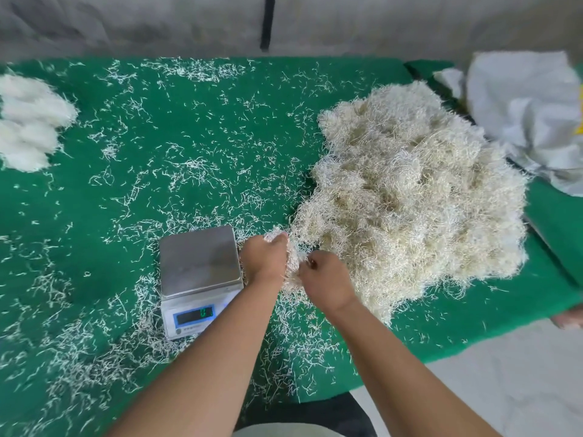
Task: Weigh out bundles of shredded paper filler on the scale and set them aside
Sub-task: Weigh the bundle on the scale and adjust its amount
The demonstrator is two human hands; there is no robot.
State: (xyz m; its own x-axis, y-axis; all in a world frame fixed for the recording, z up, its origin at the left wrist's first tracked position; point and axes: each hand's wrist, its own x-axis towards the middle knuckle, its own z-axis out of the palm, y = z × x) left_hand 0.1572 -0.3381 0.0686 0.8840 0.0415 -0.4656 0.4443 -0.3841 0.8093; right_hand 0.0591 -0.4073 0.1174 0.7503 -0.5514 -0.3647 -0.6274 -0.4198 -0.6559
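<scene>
both forearms bare to the elbow, no sleeves, gloves or wrist jewellery showing.

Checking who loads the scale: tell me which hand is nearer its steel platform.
Left. The left hand sits just beside the steel platform; the right hand is farther off, at the big pile.

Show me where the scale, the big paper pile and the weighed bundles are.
scale (199, 257), head view, middle of its steel pan
paper pile (410, 197), head view, centre of the heap
bundles (28, 121), head view, middle of the white clumps

Cream shredded paper pile (413, 197), green table cover (151, 190), silver-topped white scale (198, 263).
</scene>
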